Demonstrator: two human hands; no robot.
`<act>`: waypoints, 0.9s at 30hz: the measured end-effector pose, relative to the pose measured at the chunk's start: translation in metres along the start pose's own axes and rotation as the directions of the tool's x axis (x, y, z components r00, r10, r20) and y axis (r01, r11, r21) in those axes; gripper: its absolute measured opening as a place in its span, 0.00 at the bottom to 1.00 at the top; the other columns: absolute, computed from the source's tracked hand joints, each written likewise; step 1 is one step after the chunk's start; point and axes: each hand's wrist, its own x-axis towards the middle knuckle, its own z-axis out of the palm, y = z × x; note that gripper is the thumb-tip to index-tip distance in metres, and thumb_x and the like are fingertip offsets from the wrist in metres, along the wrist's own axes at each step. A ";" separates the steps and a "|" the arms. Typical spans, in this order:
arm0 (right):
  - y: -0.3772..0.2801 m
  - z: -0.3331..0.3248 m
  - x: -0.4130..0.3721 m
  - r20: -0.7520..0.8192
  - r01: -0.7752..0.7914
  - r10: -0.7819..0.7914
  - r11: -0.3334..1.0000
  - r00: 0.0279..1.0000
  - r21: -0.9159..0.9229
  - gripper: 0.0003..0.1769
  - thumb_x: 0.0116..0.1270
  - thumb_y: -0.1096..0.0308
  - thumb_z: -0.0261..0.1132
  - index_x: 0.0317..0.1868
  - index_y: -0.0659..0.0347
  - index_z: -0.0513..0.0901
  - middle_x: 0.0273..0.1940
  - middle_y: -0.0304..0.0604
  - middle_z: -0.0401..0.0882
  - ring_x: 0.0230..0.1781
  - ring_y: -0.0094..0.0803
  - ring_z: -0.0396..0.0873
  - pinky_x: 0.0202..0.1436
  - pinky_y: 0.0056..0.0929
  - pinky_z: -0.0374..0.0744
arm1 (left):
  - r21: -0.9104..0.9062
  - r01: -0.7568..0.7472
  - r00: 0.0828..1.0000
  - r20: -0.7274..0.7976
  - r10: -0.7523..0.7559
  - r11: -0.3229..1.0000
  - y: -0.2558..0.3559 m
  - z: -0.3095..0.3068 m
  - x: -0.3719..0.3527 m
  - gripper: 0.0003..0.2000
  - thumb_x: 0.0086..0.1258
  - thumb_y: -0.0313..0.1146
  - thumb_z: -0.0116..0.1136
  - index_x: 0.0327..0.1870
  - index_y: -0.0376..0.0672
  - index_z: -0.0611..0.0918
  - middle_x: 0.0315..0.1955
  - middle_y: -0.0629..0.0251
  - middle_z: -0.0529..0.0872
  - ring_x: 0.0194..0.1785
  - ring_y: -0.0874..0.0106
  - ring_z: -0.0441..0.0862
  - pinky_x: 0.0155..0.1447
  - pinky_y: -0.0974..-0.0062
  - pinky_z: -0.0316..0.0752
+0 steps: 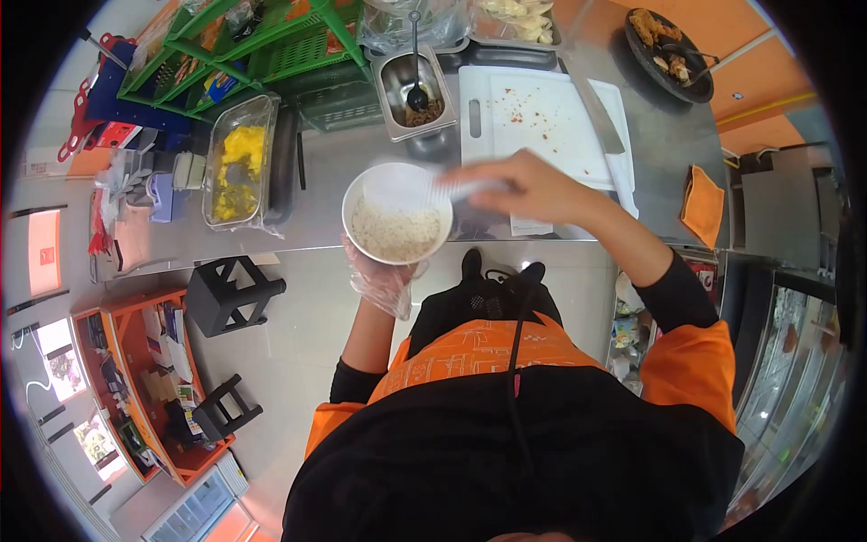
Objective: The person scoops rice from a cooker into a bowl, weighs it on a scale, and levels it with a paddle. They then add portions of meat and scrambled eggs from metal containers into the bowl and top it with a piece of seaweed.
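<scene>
In my left hand [383, 271], which wears a clear plastic glove, rests a white bowl [350, 226], held from below in front of the counter edge. Rice [396, 235] fills the lower part of the bowl. My bare right hand [535, 187] is closed around the handle of a white rice paddle [441, 191]. The paddle's head reaches over the bowl's right rim and is blurred by motion. Behind the bowl, a steel container [384, 81] holds brown chopped food and a black ladle [416, 97].
On the steel counter [325, 176] lie a white cutting board [483, 158] with crumbs, a large knife [596, 117] and an orange cloth [702, 207]. A glass dish [217, 203] of yellow food stands left, near a green rack [280, 59]. A black plate [700, 86] holds fried pieces.
</scene>
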 end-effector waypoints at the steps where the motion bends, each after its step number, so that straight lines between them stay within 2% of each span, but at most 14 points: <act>1: 0.009 0.003 0.003 -0.166 0.035 -0.021 0.996 0.986 0.083 0.20 0.62 0.62 0.62 0.56 0.45 0.78 0.50 0.44 0.81 0.41 0.38 0.82 0.44 0.33 0.77 | -0.025 0.005 1.000 0.016 -0.004 1.000 0.003 -0.005 0.001 0.36 0.62 0.63 0.36 0.65 0.47 0.65 0.61 0.55 0.68 0.62 0.54 0.69 0.59 0.48 0.71; 2: 0.019 0.007 0.005 -0.247 0.073 -0.085 0.996 0.965 -0.058 0.24 0.63 0.61 0.62 0.60 0.49 0.73 0.57 0.46 0.75 0.47 0.38 0.80 0.50 0.31 0.76 | -0.047 0.012 0.999 0.036 -0.010 0.999 0.007 -0.008 0.004 0.35 0.62 0.62 0.36 0.65 0.47 0.65 0.62 0.55 0.68 0.63 0.54 0.69 0.60 0.48 0.71; 5: 0.029 0.067 0.002 -0.347 -0.186 0.242 0.964 0.906 0.189 0.27 0.64 0.67 0.60 0.64 0.56 0.68 0.62 0.47 0.70 0.59 0.38 0.72 0.60 0.29 0.68 | -0.056 0.038 0.993 0.113 -0.031 0.998 0.010 -0.016 0.008 0.35 0.62 0.61 0.37 0.65 0.46 0.65 0.62 0.54 0.68 0.63 0.54 0.69 0.60 0.49 0.71; 8: 0.045 0.125 0.011 -0.482 -0.008 0.077 0.989 0.873 0.145 0.29 0.63 0.75 0.57 0.65 0.60 0.64 0.61 0.49 0.69 0.60 0.39 0.70 0.61 0.29 0.66 | -0.034 0.002 1.000 0.030 -0.001 0.999 0.010 -0.040 0.015 0.35 0.63 0.61 0.37 0.64 0.44 0.67 0.60 0.53 0.70 0.61 0.54 0.71 0.60 0.52 0.72; 9: 0.048 0.134 0.016 -0.495 -0.002 0.101 0.980 0.863 0.197 0.29 0.61 0.77 0.56 0.65 0.61 0.64 0.61 0.50 0.69 0.61 0.39 0.70 0.62 0.29 0.66 | -0.024 -0.019 0.999 -0.027 0.019 1.000 0.011 -0.052 0.019 0.35 0.63 0.61 0.38 0.64 0.44 0.67 0.60 0.53 0.71 0.61 0.54 0.71 0.59 0.53 0.73; 11: 0.051 0.148 0.025 -0.521 0.020 0.149 0.953 0.840 0.304 0.30 0.58 0.81 0.53 0.64 0.63 0.65 0.61 0.51 0.69 0.62 0.38 0.69 0.63 0.30 0.65 | -0.022 -0.024 1.000 -0.012 0.024 0.999 0.012 -0.079 0.029 0.34 0.63 0.60 0.38 0.63 0.42 0.68 0.58 0.53 0.73 0.60 0.54 0.72 0.58 0.55 0.75; 12: 0.051 0.152 0.030 -0.521 0.029 0.156 0.944 0.839 0.328 0.31 0.55 0.84 0.49 0.63 0.64 0.65 0.60 0.53 0.70 0.61 0.40 0.70 0.64 0.29 0.65 | -0.021 -0.024 1.000 -0.004 0.024 0.999 0.017 -0.079 0.031 0.34 0.63 0.59 0.38 0.63 0.42 0.68 0.57 0.52 0.74 0.59 0.54 0.73 0.57 0.56 0.76; 15: 0.057 0.162 0.050 -0.576 0.032 0.096 0.978 0.812 0.208 0.31 0.57 0.83 0.50 0.63 0.61 0.65 0.56 0.55 0.72 0.56 0.45 0.73 0.60 0.32 0.68 | 0.045 -0.150 0.986 -0.073 0.153 0.988 0.033 -0.081 0.032 0.32 0.64 0.57 0.39 0.61 0.40 0.70 0.56 0.53 0.74 0.54 0.55 0.77 0.54 0.58 0.78; 18: 0.055 0.171 0.072 -0.525 -0.077 0.144 0.986 0.839 0.148 0.30 0.58 0.81 0.52 0.63 0.57 0.66 0.46 0.56 0.75 0.46 0.50 0.75 0.51 0.37 0.72 | 0.311 -0.218 0.872 -0.363 0.328 0.925 0.066 -0.094 0.045 0.30 0.66 0.55 0.38 0.58 0.40 0.71 0.54 0.53 0.76 0.49 0.58 0.80 0.51 0.60 0.79; 21: 0.060 0.183 0.094 -0.539 -0.092 0.122 0.992 0.833 0.082 0.28 0.60 0.79 0.54 0.63 0.53 0.67 0.37 0.55 0.73 0.39 0.51 0.74 0.44 0.42 0.72 | 0.541 -0.178 0.830 -0.366 0.421 0.822 0.082 -0.062 0.024 0.27 0.68 0.51 0.39 0.59 0.39 0.70 0.51 0.54 0.77 0.45 0.61 0.82 0.44 0.64 0.81; 24: 0.079 0.193 0.112 -0.587 -0.068 0.067 0.997 0.807 0.022 0.26 0.63 0.74 0.55 0.63 0.52 0.67 0.35 0.55 0.71 0.36 0.52 0.74 0.40 0.44 0.73 | 0.705 0.066 0.714 -0.527 0.461 0.706 0.069 -0.049 0.014 0.24 0.69 0.45 0.42 0.61 0.41 0.67 0.50 0.55 0.77 0.44 0.60 0.82 0.37 0.70 0.81; 27: 0.083 0.183 0.114 -0.587 -0.150 0.080 0.986 0.806 -0.072 0.25 0.65 0.68 0.56 0.64 0.49 0.66 0.37 0.55 0.71 0.33 0.53 0.75 0.37 0.44 0.74 | 0.677 -0.035 0.762 -0.458 0.458 0.736 0.067 -0.063 0.020 0.22 0.69 0.41 0.46 0.63 0.45 0.66 0.50 0.55 0.77 0.43 0.61 0.82 0.34 0.73 0.81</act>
